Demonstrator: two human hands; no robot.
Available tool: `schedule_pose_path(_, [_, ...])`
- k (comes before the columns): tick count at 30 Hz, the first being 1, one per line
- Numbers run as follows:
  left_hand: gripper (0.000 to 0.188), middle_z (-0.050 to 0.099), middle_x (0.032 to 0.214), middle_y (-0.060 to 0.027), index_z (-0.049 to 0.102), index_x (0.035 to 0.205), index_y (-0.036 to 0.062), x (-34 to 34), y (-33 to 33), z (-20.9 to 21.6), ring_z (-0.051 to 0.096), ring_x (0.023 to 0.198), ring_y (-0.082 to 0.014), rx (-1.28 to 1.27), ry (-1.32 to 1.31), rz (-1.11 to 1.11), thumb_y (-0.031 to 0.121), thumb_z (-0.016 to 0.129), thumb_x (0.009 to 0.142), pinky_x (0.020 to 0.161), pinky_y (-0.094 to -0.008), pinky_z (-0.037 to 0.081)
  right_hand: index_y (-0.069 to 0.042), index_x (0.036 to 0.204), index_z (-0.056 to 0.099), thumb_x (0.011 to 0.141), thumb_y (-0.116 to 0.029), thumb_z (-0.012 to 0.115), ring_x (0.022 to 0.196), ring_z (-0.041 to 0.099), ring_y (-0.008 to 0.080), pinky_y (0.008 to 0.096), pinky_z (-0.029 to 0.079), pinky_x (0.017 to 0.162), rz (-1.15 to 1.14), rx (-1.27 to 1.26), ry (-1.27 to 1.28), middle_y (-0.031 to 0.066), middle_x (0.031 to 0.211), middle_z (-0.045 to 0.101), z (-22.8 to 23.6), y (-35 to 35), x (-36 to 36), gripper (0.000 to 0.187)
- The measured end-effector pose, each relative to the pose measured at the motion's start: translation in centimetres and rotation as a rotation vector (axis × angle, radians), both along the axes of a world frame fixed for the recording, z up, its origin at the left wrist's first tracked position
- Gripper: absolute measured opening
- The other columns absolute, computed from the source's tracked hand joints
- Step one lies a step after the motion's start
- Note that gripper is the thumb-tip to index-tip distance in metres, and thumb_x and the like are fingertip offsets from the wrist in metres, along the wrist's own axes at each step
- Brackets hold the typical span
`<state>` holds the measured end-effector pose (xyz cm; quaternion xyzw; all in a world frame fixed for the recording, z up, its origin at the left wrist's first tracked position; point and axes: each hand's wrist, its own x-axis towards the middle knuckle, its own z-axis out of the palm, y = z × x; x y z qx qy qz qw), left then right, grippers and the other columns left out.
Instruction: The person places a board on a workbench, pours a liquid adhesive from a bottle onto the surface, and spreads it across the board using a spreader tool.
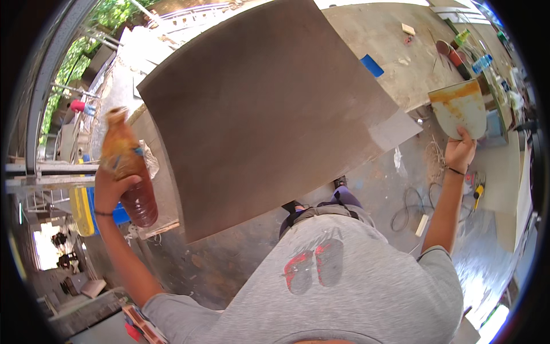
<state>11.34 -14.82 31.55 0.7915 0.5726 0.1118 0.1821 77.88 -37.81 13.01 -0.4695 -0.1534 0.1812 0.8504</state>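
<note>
My left hand [112, 186] is wrapped round the middle of a clear plastic bottle [143, 206] with reddish-brown liquid in it. The bottle's upper part is stained yellow-brown and a little blurred by motion, and its neck points up. Out to the right, my right hand [460, 152] grips the rounded lower end of a pale flat spreader-like piece [458, 112]; orange-brown smears mark it towards its straight far edge. Between the two hands, in front of my body, lies a large brown sheet [263, 120], touched by neither hand. A paler patch shows at its right corner.
A blue piece [372, 66] lies beyond the sheet's right edge. Bottles, including a blue-tinted one [482, 63], stand at the far right. A cable [407, 209] loops over the floor near a yellow-handled tool [479, 192]. Blue and yellow containers [84, 209] stand at left.
</note>
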Motion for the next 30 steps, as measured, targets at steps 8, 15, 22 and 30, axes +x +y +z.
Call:
schedule_pose_path(8, [0.069, 0.064, 0.094, -0.0118, 0.055, 0.109, 0.0012, 22.1, 1.2, -1.3, 0.062, 0.087, -0.0232, -0.558, 0.356, -0.210, 0.022, 0.083, 0.050, 0.083, -0.0321, 0.046, 0.000, 0.118, 0.047, 0.077, 0.004, 0.052, 0.109, 0.052, 0.0272, 0.0389, 0.043, 0.091, 0.290, 0.046, 0.143, 0.0132, 0.117, 0.053, -1.0, 4.4, 4.6, 0.042])
schedule_pose_path(15, [0.077, 0.064, 0.094, -0.0179, 0.057, 0.108, 0.0015, 34.1, 0.8, -1.2, 0.062, 0.090, -0.0310, -0.497, 0.940, -0.239, 0.034, 0.083, 0.043, 0.080, -0.0354, 0.049, 0.001, 0.118, 0.047, 0.080, 0.000, 0.052, 0.109, 0.051, 0.0231, 0.0370, 0.042, 0.092, 0.392, 0.063, 0.238, 0.0116, 0.118, 0.053, -2.2, 5.6, 5.5, 0.039])
schedule_pose_path(22, [0.085, 0.064, 0.098, -0.0177, 0.053, 0.117, 0.0015, 36.5, -0.2, 0.0, 0.061, 0.093, -0.0305, -0.372, 1.033, -0.272, 0.034, 0.083, 0.044, 0.082, -0.0355, 0.049, -0.001, 0.114, 0.054, 0.082, 0.000, 0.056, 0.103, 0.054, 0.0170, 0.0304, 0.042, 0.089, 0.606, -0.160, -0.079, 0.0064, 0.108, 0.060, -3.0, 7.4, 5.2, 0.032])
schedule_pose_path(30, [0.075, 0.065, 0.091, -0.0180, 0.055, 0.109, 0.0049, 35.2, -1.5, 1.0, 0.062, 0.086, -0.0337, -0.265, 0.775, -0.263, 0.036, 0.082, 0.046, 0.079, -0.0389, 0.049, -0.003, 0.114, 0.058, 0.084, 0.003, 0.051, 0.096, 0.059, 0.0164, 0.0274, 0.043, 0.086, 0.861, -0.020, -0.760, 0.0086, 0.107, 0.063, 2.5, 13.5, -1.1, 0.031])
